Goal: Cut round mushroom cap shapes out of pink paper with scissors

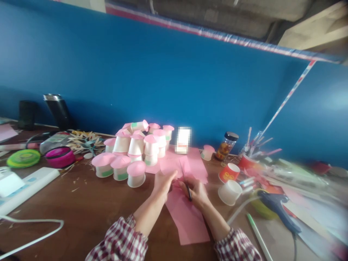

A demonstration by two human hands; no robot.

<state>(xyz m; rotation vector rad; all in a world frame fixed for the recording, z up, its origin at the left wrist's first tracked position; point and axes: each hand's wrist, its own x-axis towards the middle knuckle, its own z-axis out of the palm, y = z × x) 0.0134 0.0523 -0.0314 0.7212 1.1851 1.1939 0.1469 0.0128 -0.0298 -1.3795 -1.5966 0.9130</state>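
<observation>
My right hand (198, 193) is closed around a pair of scissors (188, 193) with a dark handle, the thin blades pointing away from me. My left hand (163, 184) pinches a piece of pink paper (185, 166) beside the blades; its fingertips are partly hidden. Beneath both hands a long pink paper strip (189, 224) lies on the table toward me. More pink sheets (198, 159) are spread just beyond the hands. Left of them stand several white paper cups (136, 180) topped with pink paper discs, some stacked on each other.
At right are a red paper cup (230, 173), a white cup (230, 192), a blue glue gun (277, 208) and a green-tipped stick (257, 232). A jar (226, 145) stands by the blue wall (174, 72). A white power strip (35, 186) and magenta case (59, 157) lie left.
</observation>
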